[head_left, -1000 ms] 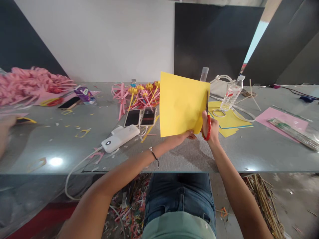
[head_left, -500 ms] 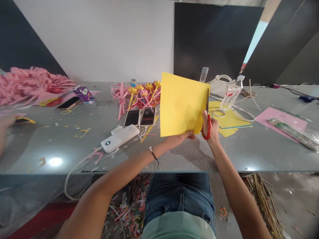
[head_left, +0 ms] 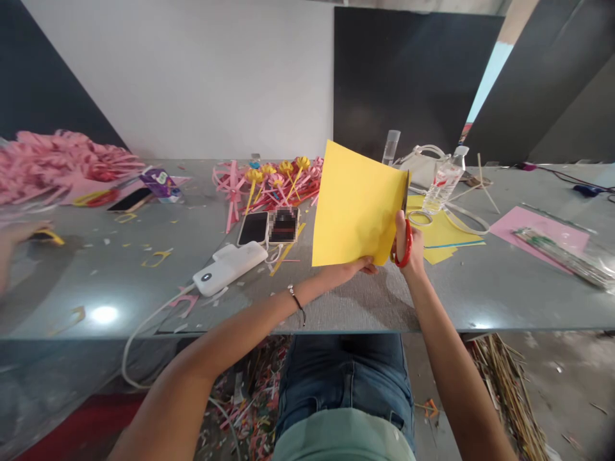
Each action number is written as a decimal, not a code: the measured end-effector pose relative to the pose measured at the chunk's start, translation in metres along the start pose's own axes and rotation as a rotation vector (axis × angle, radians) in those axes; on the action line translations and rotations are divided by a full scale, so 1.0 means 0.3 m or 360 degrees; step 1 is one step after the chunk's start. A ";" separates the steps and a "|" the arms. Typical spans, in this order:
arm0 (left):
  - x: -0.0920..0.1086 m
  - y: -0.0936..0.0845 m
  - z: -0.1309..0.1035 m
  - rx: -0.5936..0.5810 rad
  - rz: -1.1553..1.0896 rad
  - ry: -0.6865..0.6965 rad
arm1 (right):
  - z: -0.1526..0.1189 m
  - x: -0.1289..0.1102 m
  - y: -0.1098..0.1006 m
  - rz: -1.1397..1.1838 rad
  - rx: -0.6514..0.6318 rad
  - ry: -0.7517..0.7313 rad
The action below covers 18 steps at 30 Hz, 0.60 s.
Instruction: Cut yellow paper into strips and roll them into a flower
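A sheet of yellow paper (head_left: 358,205) stands tilted above the grey table (head_left: 346,307). Its lower edge is pinched by my left hand (head_left: 362,266), whose fingers are partly hidden behind the sheet. My right hand (head_left: 410,246) grips the red-handled scissors (head_left: 408,246), with the dark blades pointing up along the paper's right edge. More yellow sheets (head_left: 439,234) lie on the table just beyond my right hand, with a roll of tape (head_left: 420,218) on them.
Two phones (head_left: 254,228) and a white power bank (head_left: 230,267) with a cable lie left of the paper. Behind are pink and yellow paper flowers (head_left: 269,182). A water bottle (head_left: 444,182) stands right. At far left, another person's hand (head_left: 16,240) holds something dark and yellow.
The yellow paper has shifted slightly right and turned a little, its upper left corner moving right. The scissors and my right hand have moved slightly right with it.
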<state>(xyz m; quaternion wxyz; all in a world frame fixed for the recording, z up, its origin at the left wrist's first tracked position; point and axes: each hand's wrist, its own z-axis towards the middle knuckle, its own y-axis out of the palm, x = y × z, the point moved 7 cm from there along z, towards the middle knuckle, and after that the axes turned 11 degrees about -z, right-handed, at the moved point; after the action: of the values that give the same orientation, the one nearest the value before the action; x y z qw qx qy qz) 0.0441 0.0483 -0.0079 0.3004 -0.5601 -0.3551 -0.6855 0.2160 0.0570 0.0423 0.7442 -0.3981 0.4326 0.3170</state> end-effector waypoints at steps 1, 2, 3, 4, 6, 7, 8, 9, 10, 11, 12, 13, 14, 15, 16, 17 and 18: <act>0.000 0.001 -0.001 -0.0001 -0.0010 0.0005 | 0.001 0.000 -0.002 -0.0001 0.0004 0.0000; 0.000 0.003 -0.001 -0.0008 -0.0013 0.0005 | 0.002 0.000 -0.003 -0.0008 0.0009 0.0002; -0.001 0.004 -0.001 -0.0014 -0.0015 0.0006 | 0.004 0.000 -0.004 -0.0018 0.0016 0.0006; -0.003 0.005 0.000 -0.0020 -0.0019 0.0006 | 0.005 0.002 -0.004 -0.0026 0.0023 0.0015; -0.010 0.005 0.004 -0.0020 -0.0039 0.0008 | 0.009 0.009 -0.003 -0.0031 0.0031 0.0039; -0.015 0.003 0.007 -0.0016 -0.0055 0.0009 | 0.012 0.013 -0.003 -0.0032 0.0033 0.0047; -0.020 0.001 0.009 -0.0007 -0.0073 0.0014 | 0.014 0.017 -0.002 -0.0029 0.0034 0.0050; -0.026 -0.001 0.010 -0.0004 -0.0083 0.0018 | 0.015 0.020 -0.001 -0.0024 0.0033 0.0048; -0.031 -0.003 0.012 -0.0008 -0.0084 0.0019 | 0.017 0.023 -0.001 -0.0024 0.0031 0.0045; -0.038 -0.005 0.013 -0.0010 -0.0080 0.0019 | 0.018 0.025 0.000 -0.0028 0.0028 0.0043; -0.044 -0.007 0.014 -0.0012 -0.0075 0.0015 | 0.019 0.027 0.000 -0.0036 0.0025 0.0044; -0.052 -0.010 0.016 -0.0012 -0.0072 0.0009 | 0.019 0.028 0.000 -0.0044 0.0022 0.0050; -0.060 -0.013 0.018 -0.0014 -0.0074 0.0001 | 0.019 0.030 0.001 -0.0058 0.0019 0.0061; -0.068 -0.015 0.021 -0.0017 -0.0080 -0.0005 | 0.019 0.032 0.001 -0.0072 0.0017 0.0075; -0.075 -0.017 0.024 -0.0021 -0.0090 -0.0012 | 0.019 0.035 0.002 -0.0083 0.0013 0.0090; -0.082 -0.018 0.026 -0.0024 -0.0101 -0.0017 | 0.019 0.038 0.003 -0.0089 0.0006 0.0103; -0.086 -0.018 0.028 -0.0023 -0.0111 -0.0022 | 0.020 0.040 0.004 -0.0091 -0.0002 0.0107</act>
<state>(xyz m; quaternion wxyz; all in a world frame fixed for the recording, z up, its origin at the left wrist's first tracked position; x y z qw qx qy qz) 0.0495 0.0587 -0.0330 0.2697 -0.5542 -0.3715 -0.6943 0.2225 0.0645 0.0329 0.7377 -0.4213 0.4457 0.2824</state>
